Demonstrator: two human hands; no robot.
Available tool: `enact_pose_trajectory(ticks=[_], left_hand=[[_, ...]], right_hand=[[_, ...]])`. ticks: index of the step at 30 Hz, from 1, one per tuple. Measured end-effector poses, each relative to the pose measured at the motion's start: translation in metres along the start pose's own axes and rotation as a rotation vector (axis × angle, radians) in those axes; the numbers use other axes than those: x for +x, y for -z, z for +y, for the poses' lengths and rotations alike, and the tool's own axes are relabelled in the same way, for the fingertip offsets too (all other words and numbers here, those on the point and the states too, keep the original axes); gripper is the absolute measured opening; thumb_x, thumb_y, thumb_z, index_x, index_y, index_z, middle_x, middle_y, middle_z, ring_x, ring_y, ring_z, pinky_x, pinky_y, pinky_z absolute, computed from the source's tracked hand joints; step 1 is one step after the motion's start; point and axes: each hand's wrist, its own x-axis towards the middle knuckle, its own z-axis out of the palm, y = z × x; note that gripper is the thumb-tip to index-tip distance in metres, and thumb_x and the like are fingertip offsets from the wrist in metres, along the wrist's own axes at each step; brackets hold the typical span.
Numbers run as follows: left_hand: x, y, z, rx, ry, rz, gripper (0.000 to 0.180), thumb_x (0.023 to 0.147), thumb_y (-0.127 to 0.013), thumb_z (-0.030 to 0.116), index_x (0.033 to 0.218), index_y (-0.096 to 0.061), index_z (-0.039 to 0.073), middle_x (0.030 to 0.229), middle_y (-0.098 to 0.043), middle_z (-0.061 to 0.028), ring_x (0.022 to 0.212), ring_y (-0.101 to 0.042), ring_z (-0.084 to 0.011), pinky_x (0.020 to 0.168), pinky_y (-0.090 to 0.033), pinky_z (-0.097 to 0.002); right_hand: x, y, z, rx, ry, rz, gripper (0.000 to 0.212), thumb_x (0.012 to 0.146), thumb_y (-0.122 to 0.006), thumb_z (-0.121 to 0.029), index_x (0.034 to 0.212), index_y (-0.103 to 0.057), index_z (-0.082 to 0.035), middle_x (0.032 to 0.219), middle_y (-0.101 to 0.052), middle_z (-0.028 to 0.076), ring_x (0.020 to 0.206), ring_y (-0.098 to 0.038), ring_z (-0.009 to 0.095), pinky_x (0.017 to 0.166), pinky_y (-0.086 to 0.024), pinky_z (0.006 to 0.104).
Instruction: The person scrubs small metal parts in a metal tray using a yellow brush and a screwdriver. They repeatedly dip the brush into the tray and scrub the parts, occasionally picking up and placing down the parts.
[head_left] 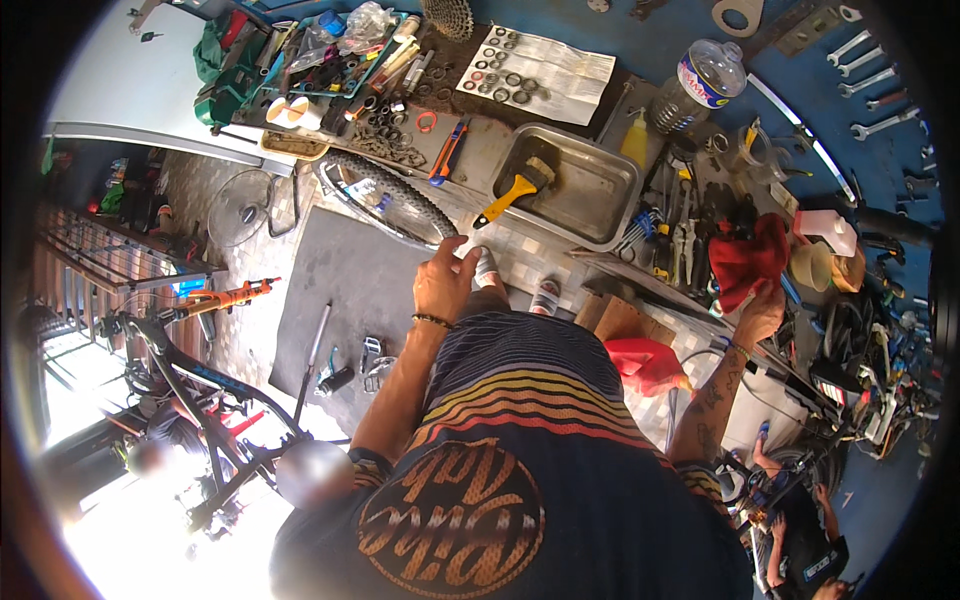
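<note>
My left hand (pixel 440 285) is in front of my body over the floor, thumb and forefinger apart, with nothing seen in it. Near its fingertips is a bicycle wheel (pixel 425 208) with a knobbly black tyre, partly under the bench edge. At the right, my right hand (pixel 762 312) is closed on the lower edge of a red cloth (pixel 745 255) by the tools on the bench. A metal tray (pixel 620 185) sits on the bench between the hands, with a yellow-handled paintbrush (pixel 512 195) across its left rim.
A paper sheet (pixel 590 75) with rings, a cutter knife (pixel 450 150) and a plastic bottle (pixel 690 85) are on the bench. A bike frame (pixel 215 385) stands at left by a dark mat (pixel 335 265). Another red cloth (pixel 640 365) hangs near my right side. People are at the lower edges.
</note>
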Motion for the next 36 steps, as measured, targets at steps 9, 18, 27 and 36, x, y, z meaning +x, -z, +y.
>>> enact_pose_trajectory(ticks=[9, 18, 27, 36], left_hand=[[0.053, 0.021, 0.008, -0.213, 0.072, 0.005, 0.021, 0.100, -0.072, 0.028, 0.110, -0.078, 0.011, 0.084, -0.080, -0.0130, 0.081, -0.079, -0.0333, 0.071, -0.060, -0.0437], [0.281, 0.058, -0.045, 0.322, -0.004, 0.184, 0.030, 0.090, -0.080, 0.037, 0.113, -0.080, 0.017, 0.112, -0.078, -0.0172, 0.108, -0.074, -0.0386, 0.087, -0.060, -0.0524], [0.393, 0.034, -0.061, 0.788, -0.106, 0.202, 0.055, 0.083, -0.083, 0.051, 0.127, -0.077, 0.019, 0.156, -0.051, -0.0095, 0.140, -0.046, -0.0365, 0.111, -0.041, -0.0534], [0.420, 0.031, -0.104, 0.729, -0.188, 0.191, 0.036, 0.080, -0.083, 0.044, 0.111, -0.080, 0.026, 0.160, -0.051, -0.0081, 0.148, -0.045, -0.0350, 0.119, -0.036, -0.0535]], right_hand=[[0.020, 0.004, 0.017, 0.270, 0.060, -0.019, 0.075, 0.099, -0.070, -0.060, 0.148, -0.061, -0.004, 0.129, -0.071, 0.029, 0.115, -0.072, 0.043, 0.093, -0.057, 0.0503], [-0.044, 0.104, -0.051, 0.447, -0.160, -0.128, 0.054, 0.103, -0.074, -0.029, 0.152, -0.061, -0.009, 0.141, -0.065, 0.019, 0.123, -0.069, 0.030, 0.097, -0.060, 0.0435], [-0.124, 0.124, -0.088, 0.443, -0.261, -0.072, 0.046, 0.104, -0.071, -0.014, 0.148, -0.063, -0.005, 0.138, -0.069, 0.014, 0.114, -0.071, 0.023, 0.092, -0.062, 0.0358], [-0.166, 0.133, -0.244, 0.464, -0.331, -0.069, 0.038, 0.100, -0.071, -0.004, 0.138, -0.068, -0.002, 0.129, -0.073, 0.014, 0.106, -0.075, 0.020, 0.084, -0.063, 0.0330]])
